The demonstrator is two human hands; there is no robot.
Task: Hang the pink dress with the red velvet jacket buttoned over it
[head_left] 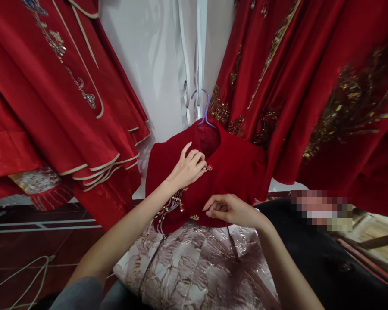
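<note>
A red short jacket (239,172) hangs on a purple wire hanger (205,107) right in front of me. My left hand (190,165) rests on its upper front, fingers bent and closed at a beaded button (208,168) below the neckline. Lower down, my right hand (228,209) is over the jacket front with thumb and fingertips drawn together; whether anything is between them I cannot make out. Another beaded button (194,218) sits near the jacket's hem. Strings of beads (174,202) dangle on its left side, partly behind my left forearm. Below the jacket lies pinkish floral brocade fabric (194,267).
Red embroidered garments (93,125) hang on the left, and red gowns with gold beadwork (278,86) hang on the right. Behind stands a white panel (142,56). A pale cable (45,271) lies on the dark floor. At the right is a black rounded surface (297,249).
</note>
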